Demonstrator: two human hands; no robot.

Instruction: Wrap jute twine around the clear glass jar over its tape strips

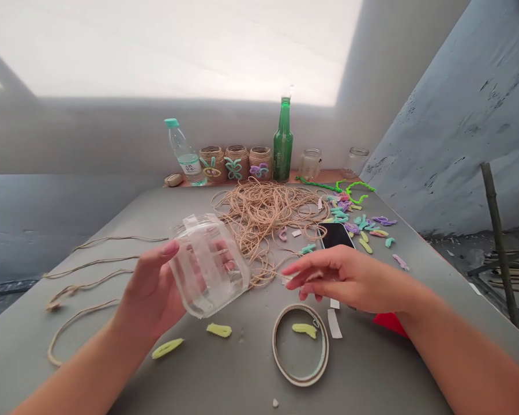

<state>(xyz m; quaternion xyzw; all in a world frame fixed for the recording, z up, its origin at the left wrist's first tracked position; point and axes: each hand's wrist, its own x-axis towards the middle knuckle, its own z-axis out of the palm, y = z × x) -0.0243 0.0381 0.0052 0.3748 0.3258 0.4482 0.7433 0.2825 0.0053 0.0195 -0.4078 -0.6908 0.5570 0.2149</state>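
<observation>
Near part of a grey worktop (190, 380): the left hand (155, 288) grasps a clear glass jar (211, 268), tilted and raised left of centre, its wall crossed by translucent whitish strips. The right hand (354, 282) reaches in from the right, apart from the jar, its fingers extended and loosely bent; whether they pinch the twine just beside them cannot be told. Below and between the hands lies a roll of tape (326, 346) — one yellow chenille loop (304, 330) inside its ring. Beyond the jar spreads a tangled heap of jute twine (268, 207); single twine strands (97, 266) lie at left. A smartphone (335, 233) rests just beyond the right hand. Far edge, left to right: a plastic water bottle (184, 153), three twine-wrapped jars (236, 164), a green glass bottle (282, 144) and two clear jars (310, 165).
</observation>
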